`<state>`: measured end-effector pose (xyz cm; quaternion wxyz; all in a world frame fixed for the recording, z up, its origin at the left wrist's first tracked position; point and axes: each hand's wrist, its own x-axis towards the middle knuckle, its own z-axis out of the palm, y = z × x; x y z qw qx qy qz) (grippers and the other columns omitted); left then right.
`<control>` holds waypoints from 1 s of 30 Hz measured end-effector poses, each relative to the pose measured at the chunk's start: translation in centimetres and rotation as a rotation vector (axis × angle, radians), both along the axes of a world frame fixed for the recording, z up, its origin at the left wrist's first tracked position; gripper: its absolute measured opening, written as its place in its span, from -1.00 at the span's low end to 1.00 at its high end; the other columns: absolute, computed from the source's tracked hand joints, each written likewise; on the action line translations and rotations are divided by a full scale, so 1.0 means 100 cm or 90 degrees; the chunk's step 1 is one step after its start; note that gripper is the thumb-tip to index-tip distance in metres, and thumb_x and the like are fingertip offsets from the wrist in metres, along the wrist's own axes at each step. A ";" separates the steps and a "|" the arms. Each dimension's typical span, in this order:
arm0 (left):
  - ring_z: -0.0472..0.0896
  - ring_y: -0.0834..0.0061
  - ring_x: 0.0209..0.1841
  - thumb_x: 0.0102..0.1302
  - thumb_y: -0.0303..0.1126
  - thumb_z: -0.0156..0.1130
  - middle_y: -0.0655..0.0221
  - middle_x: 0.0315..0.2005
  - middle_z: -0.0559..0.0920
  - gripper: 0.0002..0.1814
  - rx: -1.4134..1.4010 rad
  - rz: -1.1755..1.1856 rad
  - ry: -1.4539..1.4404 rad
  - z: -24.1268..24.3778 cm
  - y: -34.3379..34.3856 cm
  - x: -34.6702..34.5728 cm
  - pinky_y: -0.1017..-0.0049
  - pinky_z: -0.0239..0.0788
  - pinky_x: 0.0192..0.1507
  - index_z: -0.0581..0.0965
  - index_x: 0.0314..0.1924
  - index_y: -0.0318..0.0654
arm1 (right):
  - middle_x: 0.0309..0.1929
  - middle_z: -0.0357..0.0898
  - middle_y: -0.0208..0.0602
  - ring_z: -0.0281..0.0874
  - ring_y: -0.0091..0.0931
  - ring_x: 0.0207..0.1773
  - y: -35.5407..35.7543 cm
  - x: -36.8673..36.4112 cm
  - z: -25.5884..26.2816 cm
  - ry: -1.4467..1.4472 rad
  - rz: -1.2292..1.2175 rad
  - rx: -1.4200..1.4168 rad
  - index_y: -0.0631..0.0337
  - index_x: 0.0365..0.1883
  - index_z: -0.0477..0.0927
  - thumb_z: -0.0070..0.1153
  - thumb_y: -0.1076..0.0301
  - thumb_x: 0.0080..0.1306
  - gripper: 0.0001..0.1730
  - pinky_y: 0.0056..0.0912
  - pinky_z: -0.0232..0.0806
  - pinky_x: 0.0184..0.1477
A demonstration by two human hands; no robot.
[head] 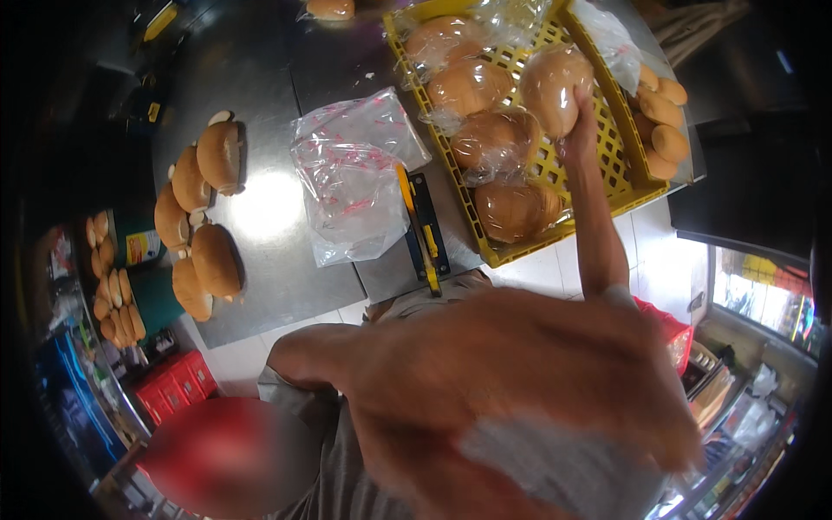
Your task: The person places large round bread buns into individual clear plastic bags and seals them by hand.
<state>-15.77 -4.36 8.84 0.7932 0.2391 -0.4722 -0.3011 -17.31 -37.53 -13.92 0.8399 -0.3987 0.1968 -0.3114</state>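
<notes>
My right hand [578, 133] reaches into a yellow plastic crate [536, 250] and grips a large bread loaf in clear plastic wrapping [552, 81]. Several more wrapped loaves, including a near one [513, 208], line the crate's left side. Very close to the camera, my left hand [533, 370] is large and motion-blurred; its fingers cannot be made out clearly. Left of the crate lies a pile of clear plastic bags with red print [354, 169]. A narrow yellow-and-black bench tool [422, 224] stands between the bags and the crate.
Several unwrapped bread loaves [214, 260] sit on the left of the steel table [273, 299]. Smaller rolls [663, 110] lie beyond the crate's right wall, near a white plastic bag [611, 42]. Red crates [175, 390] stand below at left. Another wrapped bread [330, 8] rests at the far edge.
</notes>
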 end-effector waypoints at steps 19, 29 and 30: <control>0.61 0.42 -0.27 0.11 -0.45 0.40 0.44 -0.38 0.68 -0.94 0.322 0.160 -0.118 -0.062 -0.031 0.064 0.45 0.42 -0.23 0.65 -0.42 -0.17 | 0.19 0.50 -0.12 0.57 -0.33 0.10 -0.174 0.123 -0.090 0.346 0.126 -0.269 0.21 0.42 0.20 0.35 0.14 0.24 -0.13 -0.21 0.48 0.08; 0.64 0.24 -0.29 0.20 -0.52 0.36 0.24 -0.35 0.70 -0.90 0.842 0.575 -0.223 -0.181 0.078 0.024 0.36 0.45 -0.23 0.66 -0.26 -0.30 | 0.27 0.49 -0.04 0.43 -0.29 0.32 -0.172 0.148 -0.141 0.694 -0.066 -0.672 0.39 0.38 0.28 0.45 -0.35 -0.08 0.26 -0.26 0.20 0.37; 0.64 0.22 -0.31 0.21 -0.50 0.36 0.24 -0.36 0.70 -0.91 0.865 0.619 -0.173 -0.196 0.090 0.012 0.34 0.45 -0.26 0.66 -0.27 -0.30 | 0.26 0.50 -0.04 0.43 -0.26 0.31 -0.175 0.148 -0.147 0.756 -0.075 -0.706 0.41 0.40 0.22 0.44 -0.36 -0.07 0.29 -0.25 0.21 0.36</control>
